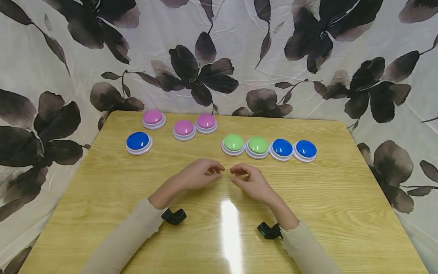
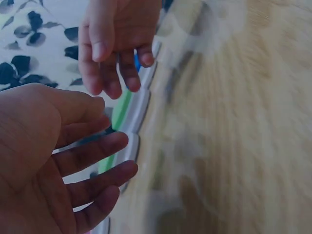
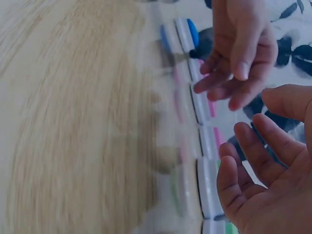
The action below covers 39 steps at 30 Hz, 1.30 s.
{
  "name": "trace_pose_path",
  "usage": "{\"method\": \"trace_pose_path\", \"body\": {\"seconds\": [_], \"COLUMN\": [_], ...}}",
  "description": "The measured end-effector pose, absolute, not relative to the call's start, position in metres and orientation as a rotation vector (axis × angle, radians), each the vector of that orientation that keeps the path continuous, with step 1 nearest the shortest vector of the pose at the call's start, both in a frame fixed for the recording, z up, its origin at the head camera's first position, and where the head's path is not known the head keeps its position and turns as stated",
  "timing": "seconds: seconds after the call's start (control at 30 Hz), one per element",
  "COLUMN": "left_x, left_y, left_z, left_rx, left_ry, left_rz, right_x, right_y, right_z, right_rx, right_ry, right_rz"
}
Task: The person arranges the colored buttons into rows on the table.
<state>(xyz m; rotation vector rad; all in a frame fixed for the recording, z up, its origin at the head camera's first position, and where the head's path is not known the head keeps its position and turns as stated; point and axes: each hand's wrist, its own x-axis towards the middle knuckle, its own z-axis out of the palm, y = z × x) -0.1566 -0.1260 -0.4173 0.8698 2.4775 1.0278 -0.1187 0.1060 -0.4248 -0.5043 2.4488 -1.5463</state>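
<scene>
My left hand (image 1: 202, 174) and right hand (image 1: 251, 180) hover over the middle of the table, fingertips facing each other with a small gap between. Fingers of both hands are loosely bent and hold nothing. Just beyond them sits a row of push buttons on white bases: a green button (image 1: 234, 143), a second green button (image 1: 258, 145), a blue button (image 1: 282, 147) and another blue button (image 1: 305, 149). Farther left are a pink button (image 1: 184, 128), a pink button (image 1: 206, 121), a pink button (image 1: 153, 117) and a lone blue button (image 1: 138, 142).
The wooden table (image 1: 119, 190) ends at the back against a white cloth (image 1: 253, 45) with dark flowers. A black wrist camera (image 1: 173, 216) sits by the left sleeve and another black wrist camera (image 1: 269, 230) by the right. Light glares off the tabletop.
</scene>
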Motion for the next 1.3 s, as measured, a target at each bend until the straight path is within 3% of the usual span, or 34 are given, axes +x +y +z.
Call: {"method": "trace_pose_path", "body": {"seconds": [0.37,0.67,1.3], "left_x": [-0.139,-0.142,-0.152], "left_y": [-0.176,-0.213,-0.307], "left_z": [-0.437,-0.441,-0.437], "left_rx": [0.771,0.787,0.493], "left_ry": [2.579,2.547,2.794], "left_rz": [1.123,1.166,1.145], "right_x": [-0.129,-0.138,-0.158], "right_y": [0.075,0.057,0.012], "right_z": [-0.434,-0.434,-0.436], "right_rx": [-0.587,-0.647,-0.672], "right_ry": [2.375,2.342,2.293], "right_rz": [-1.565,-1.546,-1.478]}}
